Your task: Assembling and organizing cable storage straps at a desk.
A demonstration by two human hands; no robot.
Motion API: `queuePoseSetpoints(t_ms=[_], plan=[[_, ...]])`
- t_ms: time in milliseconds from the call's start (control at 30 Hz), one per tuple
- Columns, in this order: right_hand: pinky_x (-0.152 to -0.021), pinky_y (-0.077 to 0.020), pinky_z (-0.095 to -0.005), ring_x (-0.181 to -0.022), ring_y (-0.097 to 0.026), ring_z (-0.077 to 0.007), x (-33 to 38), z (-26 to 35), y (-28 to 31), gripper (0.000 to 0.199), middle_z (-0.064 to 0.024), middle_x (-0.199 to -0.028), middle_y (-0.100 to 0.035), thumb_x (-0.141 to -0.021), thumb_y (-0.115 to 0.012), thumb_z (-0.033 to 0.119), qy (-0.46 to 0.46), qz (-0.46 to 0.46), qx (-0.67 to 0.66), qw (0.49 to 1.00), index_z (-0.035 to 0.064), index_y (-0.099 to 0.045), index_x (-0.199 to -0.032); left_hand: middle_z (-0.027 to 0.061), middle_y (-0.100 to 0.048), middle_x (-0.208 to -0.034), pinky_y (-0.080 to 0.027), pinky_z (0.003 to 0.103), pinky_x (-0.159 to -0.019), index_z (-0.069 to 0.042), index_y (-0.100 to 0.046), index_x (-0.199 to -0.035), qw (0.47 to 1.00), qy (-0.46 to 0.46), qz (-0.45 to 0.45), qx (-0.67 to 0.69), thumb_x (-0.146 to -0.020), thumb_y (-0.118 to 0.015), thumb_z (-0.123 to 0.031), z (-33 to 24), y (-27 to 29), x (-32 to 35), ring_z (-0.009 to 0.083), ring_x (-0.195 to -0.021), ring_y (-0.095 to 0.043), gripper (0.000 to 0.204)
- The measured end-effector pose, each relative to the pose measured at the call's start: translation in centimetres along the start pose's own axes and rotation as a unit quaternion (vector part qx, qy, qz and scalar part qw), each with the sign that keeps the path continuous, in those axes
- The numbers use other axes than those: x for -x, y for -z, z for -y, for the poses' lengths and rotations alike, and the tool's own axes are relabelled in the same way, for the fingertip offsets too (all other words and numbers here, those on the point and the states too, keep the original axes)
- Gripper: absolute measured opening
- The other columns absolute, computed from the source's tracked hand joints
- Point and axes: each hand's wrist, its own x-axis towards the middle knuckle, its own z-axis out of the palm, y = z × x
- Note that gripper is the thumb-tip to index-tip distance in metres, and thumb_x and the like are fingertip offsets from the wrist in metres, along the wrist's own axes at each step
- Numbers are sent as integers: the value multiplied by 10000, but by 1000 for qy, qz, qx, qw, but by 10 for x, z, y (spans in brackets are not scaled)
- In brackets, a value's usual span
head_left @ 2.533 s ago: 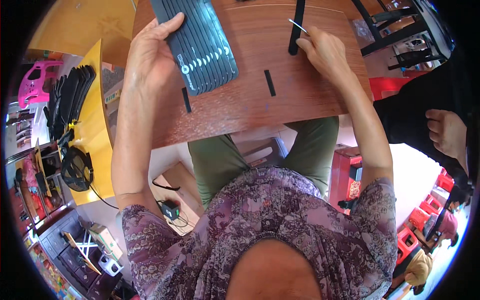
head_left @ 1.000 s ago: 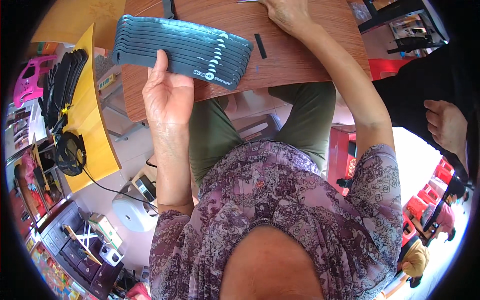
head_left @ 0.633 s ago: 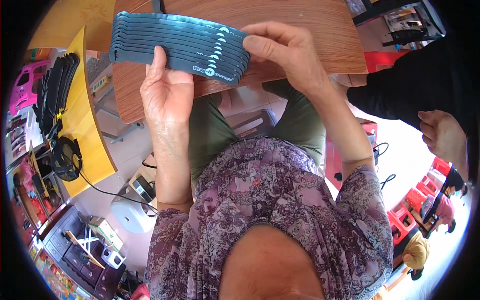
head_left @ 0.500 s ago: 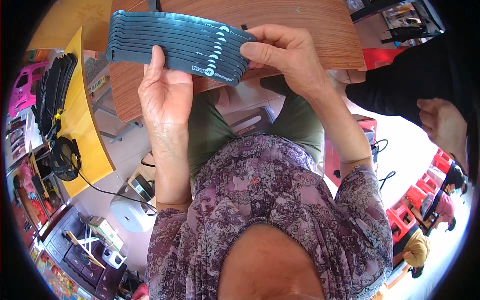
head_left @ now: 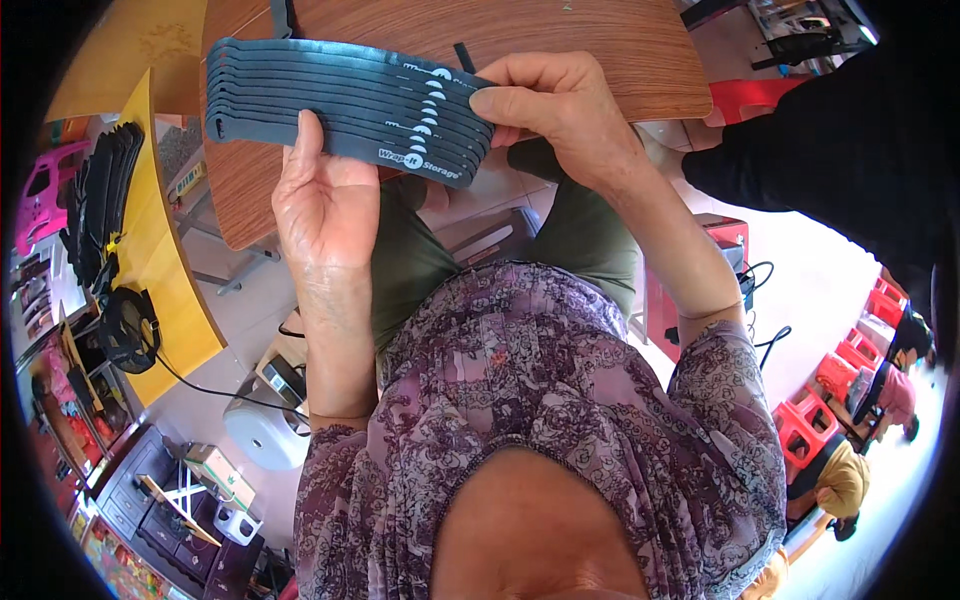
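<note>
Only the one head view to go on here, looking straight down past our patterned purple top at both hands.

We've got a stack of dark straps held up in front of us, just above the near edge of the wooden table. The straps lie flat on each other, fanned a little so their long edges show as stripes, and each has small white print and a pale mark near its right end. The stack runs roughly left to right, tilting slightly down toward the right.

Our left hand is under the middle of the stack, palm up toward the camera, with the thumb pressed up over the front face of the straps. The other fingers are behind the stack, so we can't see how they curl, but it's clearly gripping it.

Our right hand is closed over the right end of the stack, fingers folded over the top and pinching the strap ends.

A small black strip lies on the table just beyond the stack. Off to the left there's a yellow table with another pile of black straps on it, and a black tape reel by its edge. Down right we see red stools, and a dark sleeve of somebody nearby comes in at upper right.
</note>
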Motion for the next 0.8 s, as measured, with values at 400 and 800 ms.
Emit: queuePoseSetpoints(t_ms=[400, 800], plan=[[-537, -463, -180, -593, -564, -56, 4, 1, 4, 136, -25, -697, -627, -787, -620, 92, 14, 14, -7, 1000, -21, -676, -840, 65, -581, -1150, -361, 405, -1004, -43, -548, -1102, 999, 17, -11, -50, -881, -542, -60, 5, 4, 12, 210, -1110, -518, 222], [-540, -464, -190, -586, -572, -64, 6, -13, 7, 177, -30, -715, -639, -786, -649, 129, 23, -5, -2, 1000, -11, -680, -889, 167, -644, -877, -463, 273, -740, 66, -537, -1068, 753, -199, 50, -625, -855, -604, -86, 12, 14, 77, 177, -745, -598, 270]])
